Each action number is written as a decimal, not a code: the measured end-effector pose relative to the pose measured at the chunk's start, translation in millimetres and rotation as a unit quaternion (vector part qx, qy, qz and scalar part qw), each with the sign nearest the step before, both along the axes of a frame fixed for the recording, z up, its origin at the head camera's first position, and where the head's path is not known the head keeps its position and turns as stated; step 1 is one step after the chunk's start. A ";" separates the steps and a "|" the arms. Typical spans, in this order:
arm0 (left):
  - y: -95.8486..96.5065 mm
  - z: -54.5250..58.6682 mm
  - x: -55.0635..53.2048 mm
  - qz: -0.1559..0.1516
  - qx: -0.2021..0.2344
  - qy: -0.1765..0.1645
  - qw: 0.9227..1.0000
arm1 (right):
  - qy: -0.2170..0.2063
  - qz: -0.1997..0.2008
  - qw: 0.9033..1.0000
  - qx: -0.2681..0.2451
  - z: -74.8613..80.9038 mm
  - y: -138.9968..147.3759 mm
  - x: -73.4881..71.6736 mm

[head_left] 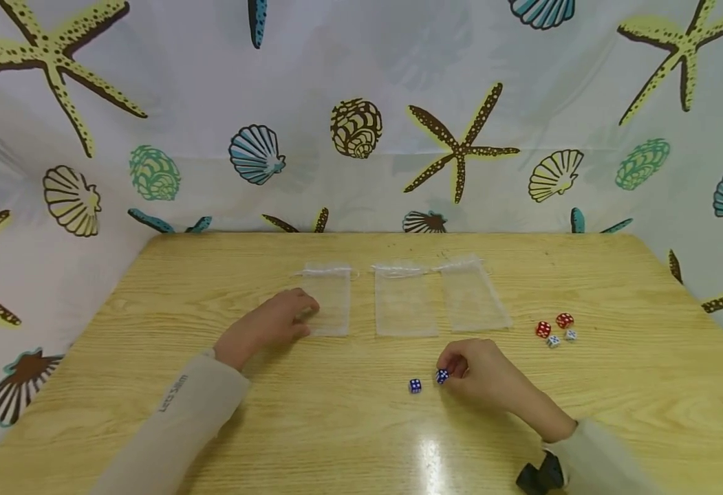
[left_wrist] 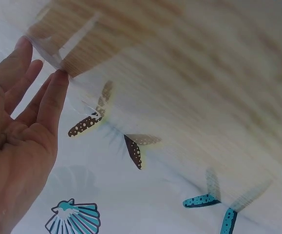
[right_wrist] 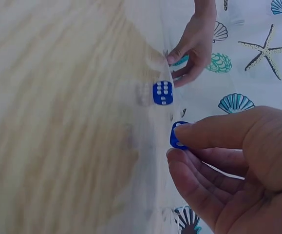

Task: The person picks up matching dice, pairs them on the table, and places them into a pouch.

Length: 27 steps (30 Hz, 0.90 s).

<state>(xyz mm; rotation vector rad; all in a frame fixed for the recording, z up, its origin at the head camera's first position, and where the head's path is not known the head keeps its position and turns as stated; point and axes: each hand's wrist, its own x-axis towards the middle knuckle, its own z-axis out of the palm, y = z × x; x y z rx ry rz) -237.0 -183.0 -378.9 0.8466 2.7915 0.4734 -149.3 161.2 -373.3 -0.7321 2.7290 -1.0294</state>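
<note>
A blue die (head_left: 441, 376) with white dots is pinched between the thumb and fingers of my right hand (head_left: 481, 371), low over the table. Just left of it lies a second blue die (head_left: 415, 386), also plain in the right wrist view. My left hand (head_left: 277, 320) is at the left side of the leftmost sheer drawstring bag (head_left: 331, 302). In the left wrist view its thumb and fingers (left_wrist: 60, 78) are spread apart, with fingertips right at the surface. The middle bag (head_left: 406, 306) and the right bag (head_left: 475, 295) lie flat alongside.
On the right of the wooden table (head_left: 646, 385) sit two red dice (head_left: 543, 329) and two white dice (head_left: 553, 341) in a small cluster. A white cloth (head_left: 311, 69) printed with shells and starfish hangs behind the table and along both sides.
</note>
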 end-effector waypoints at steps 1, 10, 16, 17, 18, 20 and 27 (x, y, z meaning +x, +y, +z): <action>-0.2 0.1 -0.1 0.001 -0.002 0.002 1.000 | 0.001 0.005 1.000 -0.005 -0.8 -2.4 0.0; 1.1 -1.3 0.1 -0.008 -0.008 0.015 1.000 | -0.004 0.026 1.000 -0.009 -9.5 -12.8 1.2; 2.7 -1.3 0.9 -0.001 -0.016 0.012 1.000 | -0.001 0.036 0.999 -0.009 -10.9 -14.9 1.8; 2.8 -1.0 1.2 0.000 -0.017 0.011 1.000 | 0.000 0.036 0.999 -0.008 -11.1 -15.1 1.6; 2.9 -1.1 1.2 0.003 -0.016 0.009 1.000 | -0.001 0.037 0.999 -0.007 -11.5 -15.2 1.3; 3.1 -0.3 1.7 0.011 -0.013 0.003 1.000 | -0.004 0.039 0.999 -0.006 -12.4 -15.2 0.7; 4.4 2.5 1.2 0.015 -0.016 0.001 1.000 | -0.007 0.045 0.999 -0.007 -13.2 -14.7 0.0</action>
